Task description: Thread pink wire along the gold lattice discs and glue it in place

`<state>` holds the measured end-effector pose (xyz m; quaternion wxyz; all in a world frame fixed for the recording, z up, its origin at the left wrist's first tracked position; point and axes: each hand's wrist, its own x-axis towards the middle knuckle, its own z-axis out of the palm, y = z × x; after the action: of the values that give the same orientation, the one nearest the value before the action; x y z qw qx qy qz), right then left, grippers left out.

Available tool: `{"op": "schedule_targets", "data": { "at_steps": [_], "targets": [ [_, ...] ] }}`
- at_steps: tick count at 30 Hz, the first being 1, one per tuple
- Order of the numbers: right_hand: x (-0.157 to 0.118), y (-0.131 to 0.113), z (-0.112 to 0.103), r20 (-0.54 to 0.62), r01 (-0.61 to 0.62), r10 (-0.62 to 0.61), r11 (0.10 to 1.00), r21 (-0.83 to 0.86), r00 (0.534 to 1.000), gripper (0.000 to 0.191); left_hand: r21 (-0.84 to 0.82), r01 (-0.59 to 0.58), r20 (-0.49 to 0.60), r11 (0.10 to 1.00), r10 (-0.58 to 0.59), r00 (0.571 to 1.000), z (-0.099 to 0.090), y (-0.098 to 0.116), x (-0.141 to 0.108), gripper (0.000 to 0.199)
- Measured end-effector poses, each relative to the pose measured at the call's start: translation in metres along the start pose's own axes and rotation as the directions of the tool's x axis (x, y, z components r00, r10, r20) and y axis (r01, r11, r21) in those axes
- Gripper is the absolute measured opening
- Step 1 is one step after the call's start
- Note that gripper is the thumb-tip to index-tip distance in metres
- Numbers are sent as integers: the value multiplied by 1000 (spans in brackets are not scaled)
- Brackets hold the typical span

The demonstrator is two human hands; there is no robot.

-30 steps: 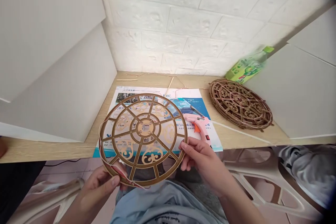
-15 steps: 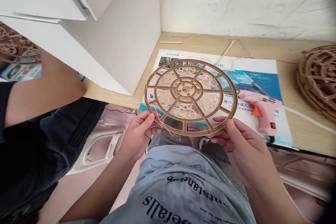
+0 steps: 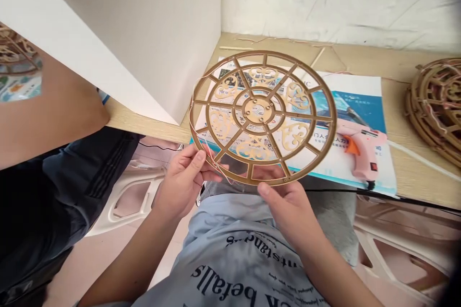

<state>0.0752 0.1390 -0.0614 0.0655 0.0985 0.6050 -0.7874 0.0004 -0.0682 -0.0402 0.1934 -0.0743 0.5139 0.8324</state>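
- Left hand (image 3: 183, 182) and right hand (image 3: 288, 213) grip the fretwork wheel (image 3: 258, 110) by its lower rim, above the bench (image 3: 398, 105).
- Done: wire (image 3: 205, 141) runs along the wheel's left rim. Remaining rim shows none.
- Right of the wheel: glue gun (image 3: 360, 153), wired wheel stack (image 3: 434, 110).

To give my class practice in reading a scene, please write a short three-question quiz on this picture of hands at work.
1. True or false: the pink hot glue gun lies on the printed sheet.
2. Multiple choice: what do the left hand and right hand both hold?
A. The pink hot glue gun
B. The round fretwork disc
C. The stacked round frame
3. Fill in the gap: the thin wire trailing along the disc's edge passes closest to the ____ hand.

Key: 1. True; 2. B; 3. left
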Motion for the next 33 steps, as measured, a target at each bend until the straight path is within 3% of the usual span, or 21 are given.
{"op": "schedule_targets", "data": {
  "at_steps": [5,12,18,21,24,26,29,33],
  "targets": [
    [-3,-1,-11,-159,-93,105,992,80,982,28,7,-16,-33,1000,16,999,-3,-4,3,39],
    [5,-5,-8,-158,-101,144,962,254,977,22,-97,56,-53,994,-61,997,14,-25,-13,35],
    [7,-3,-9,-138,-98,130,971,220,982,23,-50,17,-65,999,-20,998,20,-41,-19,27],
    [7,-1,-11,-113,-100,117,984,149,987,29,-51,26,-75,998,-30,997,21,-39,-16,27],
    [7,1,-13,38,-10,11,1000,-21,999,33,-66,48,-70,997,-52,996,22,-34,-16,29],
    [6,4,-14,189,78,-37,974,-211,981,50,-85,44,-68,995,-50,996,24,-30,-17,27],
    [4,9,-18,308,110,40,884,-455,950,75,-113,28,-66,993,-35,997,25,-26,-17,24],
    [-3,11,-29,262,53,116,828,-559,958,37,-105,43,-71,994,-51,996,22,-25,-15,22]
  ]
}}
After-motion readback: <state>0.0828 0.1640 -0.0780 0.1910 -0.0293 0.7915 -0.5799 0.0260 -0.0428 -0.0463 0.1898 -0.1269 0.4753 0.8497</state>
